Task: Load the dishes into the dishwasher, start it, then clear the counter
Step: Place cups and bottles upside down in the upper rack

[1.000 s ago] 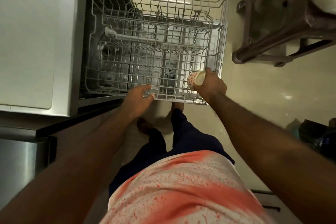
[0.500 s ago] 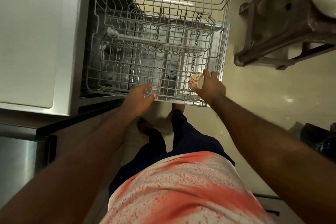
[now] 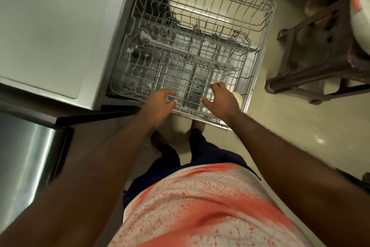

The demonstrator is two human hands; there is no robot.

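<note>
At the bottom of the frame is the person's shirt [image 3: 200, 206], pale with red speckles, and above it dark trousers [image 3: 210, 152]. Both bare arms reach up toward the middle of the frame. The left grip [image 3: 159, 104] is at the front edge of the lower rack [image 3: 249, 86], its fingers loose and a little spread, holding nothing. The right grip [image 3: 221, 100] is over the same rack near the front right corner, wide open, also holding nothing. Just beside it, to the right in the frame, the cup [image 3: 238, 99] sits in the rack corner. Only a cream, rounded part shows. The grip covers the rest, so I cannot tell its long axis or which way it points. Higher up is the upper rack [image 3: 230, 0], pulled out. A white counter [image 3: 50, 26] fills the upper left, and a dark brown stool [image 3: 320, 62] stands at the upper right.
</note>
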